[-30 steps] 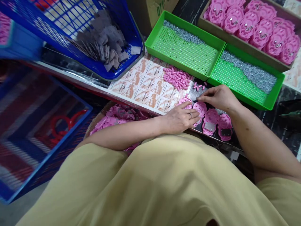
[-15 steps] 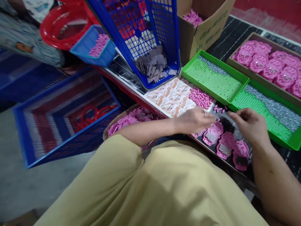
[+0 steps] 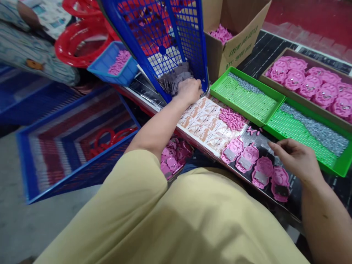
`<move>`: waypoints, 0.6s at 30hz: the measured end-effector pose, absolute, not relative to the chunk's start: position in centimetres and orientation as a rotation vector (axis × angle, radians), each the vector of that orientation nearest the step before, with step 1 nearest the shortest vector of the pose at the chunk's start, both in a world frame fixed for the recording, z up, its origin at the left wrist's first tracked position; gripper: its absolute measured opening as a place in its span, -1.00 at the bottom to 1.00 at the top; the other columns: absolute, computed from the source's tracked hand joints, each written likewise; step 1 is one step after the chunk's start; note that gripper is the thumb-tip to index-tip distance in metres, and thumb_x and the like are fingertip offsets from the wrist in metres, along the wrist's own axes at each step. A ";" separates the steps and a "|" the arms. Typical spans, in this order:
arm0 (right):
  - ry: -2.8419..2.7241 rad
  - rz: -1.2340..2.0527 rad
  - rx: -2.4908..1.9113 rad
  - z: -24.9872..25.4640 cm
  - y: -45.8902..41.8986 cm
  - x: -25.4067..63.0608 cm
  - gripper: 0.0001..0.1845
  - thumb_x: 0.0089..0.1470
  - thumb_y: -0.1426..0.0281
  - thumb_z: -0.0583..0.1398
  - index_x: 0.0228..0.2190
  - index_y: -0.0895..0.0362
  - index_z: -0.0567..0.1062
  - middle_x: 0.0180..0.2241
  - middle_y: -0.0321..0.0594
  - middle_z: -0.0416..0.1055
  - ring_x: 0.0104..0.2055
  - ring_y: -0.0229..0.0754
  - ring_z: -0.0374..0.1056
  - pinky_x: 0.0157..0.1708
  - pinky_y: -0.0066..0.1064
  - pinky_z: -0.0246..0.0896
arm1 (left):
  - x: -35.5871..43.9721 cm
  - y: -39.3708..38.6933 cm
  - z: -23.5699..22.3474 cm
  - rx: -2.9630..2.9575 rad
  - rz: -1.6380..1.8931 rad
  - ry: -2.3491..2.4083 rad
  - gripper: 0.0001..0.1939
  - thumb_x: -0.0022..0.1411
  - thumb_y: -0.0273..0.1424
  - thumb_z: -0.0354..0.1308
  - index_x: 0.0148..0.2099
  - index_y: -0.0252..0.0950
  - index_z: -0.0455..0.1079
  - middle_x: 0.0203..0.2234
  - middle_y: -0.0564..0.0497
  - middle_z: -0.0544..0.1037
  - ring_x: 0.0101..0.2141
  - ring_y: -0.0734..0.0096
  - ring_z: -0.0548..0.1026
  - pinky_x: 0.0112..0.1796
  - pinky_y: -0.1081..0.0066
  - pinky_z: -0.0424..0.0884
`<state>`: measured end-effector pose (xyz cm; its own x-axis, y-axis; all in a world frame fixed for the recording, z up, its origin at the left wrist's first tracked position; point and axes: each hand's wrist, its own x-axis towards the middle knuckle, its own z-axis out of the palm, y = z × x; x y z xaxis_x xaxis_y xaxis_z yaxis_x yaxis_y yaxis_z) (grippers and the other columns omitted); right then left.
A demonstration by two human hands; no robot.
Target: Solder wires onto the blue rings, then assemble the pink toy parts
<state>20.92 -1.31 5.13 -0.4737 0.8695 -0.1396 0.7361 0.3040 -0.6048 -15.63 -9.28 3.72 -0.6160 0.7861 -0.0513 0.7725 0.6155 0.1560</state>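
The blue basket (image 3: pixel 201 55) appears to lie on its side, its mouth towards the person, which seems to keep the grey plates (image 3: pixel 176 75) within easy reach. The left hand (image 3: pixel 189 90) is in that mouth, beside the plates, fingers bent and narrow; whether they grip one, one cannot tell.

The right hand (image 3: pixel 301 161) hangs well to the right of the basket, above the near edge of a green tray (image 3: pixel 286 130). Its thumb and forefinger are close together, the others curled; anything between them is too small to tell.

Four pink shells (image 3: pixel 262 170) lie to the basket's lower right, in a row along the table edge, hollow side up, probably so their insides can be got at. Each bears a plate; the one farthest from the basket looks dark.

Pink pegs (image 3: pixel 232 118) are heaped between basket and trays. The basket's side walls limit the left hand's approach, and the carton (image 3: pixel 239 51) stands close on its right. A co-worker's patterned clothing (image 3: pixel 49 55) shows beyond the basket's left side.
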 end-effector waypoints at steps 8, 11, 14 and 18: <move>-2.456 0.952 -1.356 4.9 -1.2 20.3 -0.28 -0.29 -0.36 0.16 -0.57 0.07 0.51 -0.60 -0.21 0.44 -0.57 -0.18 0.25 -0.49 -0.31 0.17 | -16.8 -11.3 5.7 1.190 0.012 2.929 -0.66 0.32 -0.49 0.04 0.05 -0.44 0.51 0.02 -0.26 0.52 0.16 -0.06 0.37 0.07 0.14 0.37; -2.457 0.954 -1.323 5.0 -1.2 20.4 -0.30 -0.28 -0.34 0.16 -0.58 0.06 0.52 -0.59 -0.20 0.46 -0.57 -0.14 0.30 -0.51 -0.28 0.20 | -17.3 -11.4 6.1 1.224 0.021 2.980 -0.67 0.29 -0.53 0.03 0.00 -0.43 0.54 0.06 -0.27 0.51 0.19 -0.07 0.33 0.05 0.15 0.41; -2.477 0.963 -1.309 4.9 -1.2 21.0 -0.40 -0.22 -0.25 0.18 -0.57 0.04 0.53 -0.56 -0.20 0.49 -0.55 -0.10 0.34 -0.51 -0.25 0.22 | -17.7 -11.1 6.4 1.212 0.059 3.016 -0.64 0.25 -0.57 0.02 -0.01 -0.38 0.56 0.01 -0.25 0.55 0.10 -0.05 0.44 -0.03 0.13 0.47; -2.452 0.971 -1.315 4.6 -1.1 21.9 -0.47 -0.20 -0.19 0.20 -0.55 0.03 0.54 -0.53 -0.19 0.52 -0.55 -0.08 0.36 -0.53 -0.23 0.23 | -17.0 -10.3 6.2 1.371 0.144 2.952 -0.66 0.22 -0.54 0.04 -0.09 -0.29 0.61 -0.12 -0.17 0.62 -0.05 0.02 0.54 -0.08 0.11 0.49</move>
